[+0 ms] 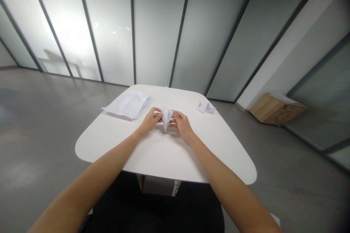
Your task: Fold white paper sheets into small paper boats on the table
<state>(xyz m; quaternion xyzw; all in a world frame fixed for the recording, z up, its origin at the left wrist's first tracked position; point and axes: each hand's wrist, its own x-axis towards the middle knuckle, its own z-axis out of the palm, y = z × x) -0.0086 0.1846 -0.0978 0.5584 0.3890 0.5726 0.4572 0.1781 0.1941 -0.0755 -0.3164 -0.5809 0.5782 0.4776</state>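
While the left hand (150, 121) and the right hand (182, 125) meet near the middle of the rounded white worktop (164, 156), a folded white paper piece (166, 118) sits between them, held just above the surface with its narrow point angled down toward the person. Both hands pinch it from either side, fingers curled inward around its upper part; neither hand is spread, and the palms are not pressed together. Exactly how the fingertips sit on the creases is too small to tell.

Some folding looks finished: two small folded paper pieces (205, 107) lie close together near the far right edge of the worktop. Some paper also appears to remain, as a loose pile of white paper sheets (126, 105) lies at the left, its layers slightly rumpled, though how many sheets it holds cannot be told from this view. The piece in hand has clear creases and a pointed shape, but its hidden folds cannot be made out.
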